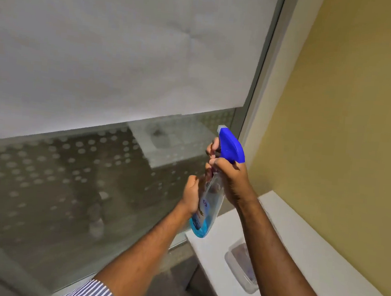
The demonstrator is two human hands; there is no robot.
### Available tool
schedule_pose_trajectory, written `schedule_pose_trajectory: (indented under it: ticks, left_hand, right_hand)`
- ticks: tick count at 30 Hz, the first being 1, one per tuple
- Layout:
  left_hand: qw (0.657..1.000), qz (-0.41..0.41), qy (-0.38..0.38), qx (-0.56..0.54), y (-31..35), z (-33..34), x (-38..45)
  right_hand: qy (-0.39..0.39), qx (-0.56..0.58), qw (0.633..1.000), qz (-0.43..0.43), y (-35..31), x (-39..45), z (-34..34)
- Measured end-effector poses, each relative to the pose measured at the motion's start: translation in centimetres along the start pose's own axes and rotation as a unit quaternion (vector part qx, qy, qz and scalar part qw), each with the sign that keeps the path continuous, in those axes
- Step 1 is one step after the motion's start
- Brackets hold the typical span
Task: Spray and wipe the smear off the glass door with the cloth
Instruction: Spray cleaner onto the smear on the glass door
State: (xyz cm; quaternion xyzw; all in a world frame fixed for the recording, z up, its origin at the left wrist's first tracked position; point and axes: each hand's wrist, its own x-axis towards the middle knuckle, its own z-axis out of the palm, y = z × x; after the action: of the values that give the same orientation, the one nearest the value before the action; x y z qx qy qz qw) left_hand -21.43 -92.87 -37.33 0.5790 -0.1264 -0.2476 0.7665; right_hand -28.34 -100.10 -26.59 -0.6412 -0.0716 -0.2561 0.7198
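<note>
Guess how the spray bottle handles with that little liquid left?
The spray bottle is probably light: blue liquid fills only its bottom. It is likely top-heavy, with a bulky blue trigger head above a clear, mostly empty body. The thin plastic may flex under both hands.

Two bare forearms in view, both uncovered from wrist to near elbow. Left hand and right hand bare: no gloves, rings, watch or bands visible. Left sleeve rolled or pushed up near elbow: white fabric, thin dark blue vertical stripes. Right sleeve outside frame.
</note>
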Motion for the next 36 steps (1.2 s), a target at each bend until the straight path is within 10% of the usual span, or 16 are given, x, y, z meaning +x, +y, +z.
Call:
schedule_pose_trajectory:
  ticks: [14, 29, 36]
  left_hand:
    - [0.966, 0.149, 0.200, 0.073, 10.8, -22.6, -11.0]
    - [0.944, 0.268, 0.189, -0.023, 19.3, -40.7, -32.7]
    - [0.906, 0.267, 0.328, 0.003, 23.7, -48.5, -44.1]
  right_hand:
    - [-0.214, 0.063, 0.975, 0.017, 0.8, 1.4, 26.0]
    - [-0.303, 0.108, 0.947, 0.002, -2.6, -10.5, 52.2]
    - [-0.327, 0.166, 0.930, -0.005, -6.3, -15.5, 65.5]
